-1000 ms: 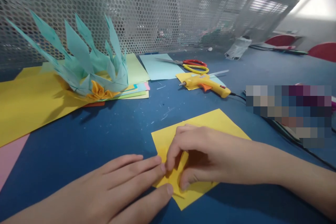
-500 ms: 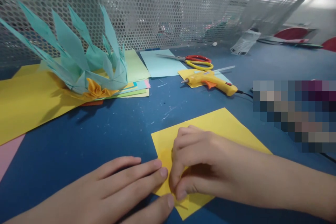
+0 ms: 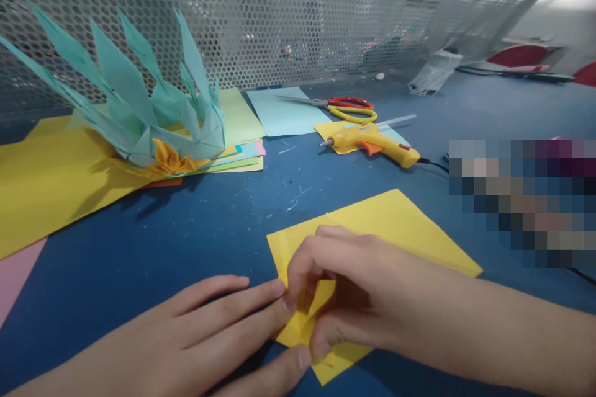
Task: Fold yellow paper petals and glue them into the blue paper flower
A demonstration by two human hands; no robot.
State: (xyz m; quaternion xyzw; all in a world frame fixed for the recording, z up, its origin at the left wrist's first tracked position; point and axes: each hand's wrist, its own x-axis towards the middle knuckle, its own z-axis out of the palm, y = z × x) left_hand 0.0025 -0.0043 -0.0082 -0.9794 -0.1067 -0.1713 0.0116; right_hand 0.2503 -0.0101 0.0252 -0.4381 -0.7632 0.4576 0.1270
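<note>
A square sheet of yellow paper (image 3: 395,229) lies on the blue table in front of me, with a creased strip along its left side. My left hand (image 3: 218,335) rests flat with fingers stretched, its fingertips touching the sheet's left edge. Over that same side bends my right hand (image 3: 349,298), fingers curled and thumb low, holding a raised bit of the paper near the crease. Part of the sheet is hidden beneath my right hand. A thin dark mark shows near the paper's closest corner.
A teal folded-paper crown (image 3: 125,80) with an orange paper flower (image 3: 172,158) stands on stacked coloured sheets at left. Scissors (image 3: 351,108) lie on light blue paper (image 3: 288,115). A yellow glue gun (image 3: 372,144) is behind my sheet. Perforated metal (image 3: 279,18) borders the back.
My right hand's fingers have moved slightly left and away from the thumb, uncovering a raised part of the yellow paper. My left hand has stayed nearly in place.
</note>
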